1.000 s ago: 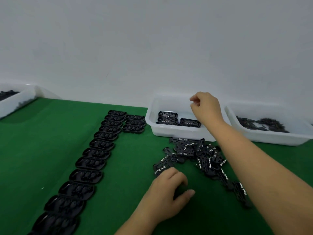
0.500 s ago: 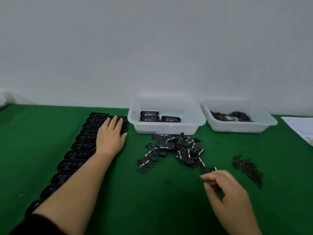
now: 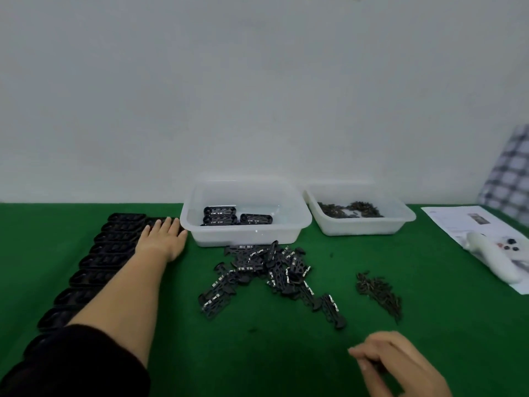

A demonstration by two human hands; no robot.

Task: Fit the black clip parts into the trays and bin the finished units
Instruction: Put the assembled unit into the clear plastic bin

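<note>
**Left hand reaches the trays**

The row of black oval plastic trays (image 3: 94,262) runs away along the green cloth. The left hand (image 3: 163,239) lies flat, fingers straight, on its far end. The right hand (image 3: 398,365), curled near the camera, seems to pinch something dark; I cannot tell what.

A green-covered table (image 3: 286,353) ran up to the wall. Along its left side lay a long row of black trays (image 3: 94,265), reaching from the near left corner toward the far edge. At the middle of the far edge sat a white bin (image 3: 249,239) with a few finished units (image 3: 223,216) inside, and just beside it on the right a second white bin (image 3: 360,227) of small dark clip parts. A loose heap of black frames (image 3: 272,276) sprawled before the first bin. Right of it lay a small pile of clips (image 3: 378,293). A paper sheet (image 3: 446,217) and a white controller (image 3: 498,259) lay by the right edge.
</note>
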